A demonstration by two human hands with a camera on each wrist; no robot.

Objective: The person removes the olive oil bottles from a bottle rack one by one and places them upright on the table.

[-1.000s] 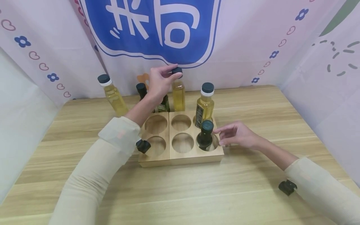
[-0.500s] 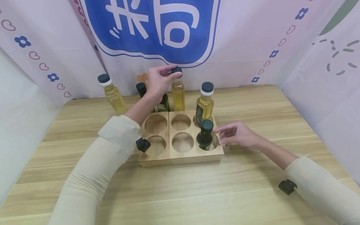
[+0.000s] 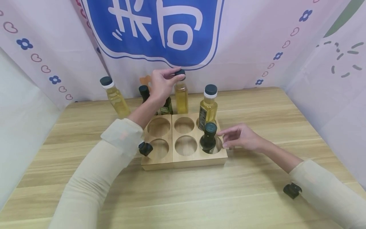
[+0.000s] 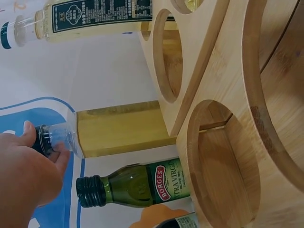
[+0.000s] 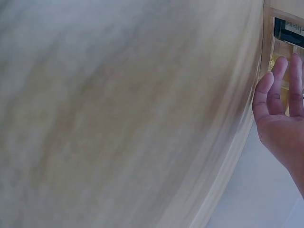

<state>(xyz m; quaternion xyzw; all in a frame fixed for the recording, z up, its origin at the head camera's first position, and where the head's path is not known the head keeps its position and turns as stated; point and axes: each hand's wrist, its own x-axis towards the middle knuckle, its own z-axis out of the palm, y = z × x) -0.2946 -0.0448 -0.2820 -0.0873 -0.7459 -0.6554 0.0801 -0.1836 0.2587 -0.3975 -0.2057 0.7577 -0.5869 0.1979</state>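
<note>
My left hand [image 3: 163,83] pinches the dark cap of a clear bottle of yellow oil [image 3: 181,98], upright behind the wooden bottle holder [image 3: 197,163]. In the left wrist view, a green Borges olive oil bottle [image 4: 130,187] stands beside it. The right hand [image 3: 241,137] is by the holder's front right corner, its fingers loosely bent and holding nothing. Next to those fingertips, a dark bottle [image 3: 208,141] sits in the front right hole. Another yellow oil bottle [image 3: 208,109], white-collared and with a dark label, occupies the hole behind it.
A yellow oil bottle [image 3: 116,100] stands behind the holder at the left. Another dark-capped bottle [image 3: 144,92] is partly hidden by the left arm. A printed white cloth [image 3: 237,60] hangs along the table's back edge.
</note>
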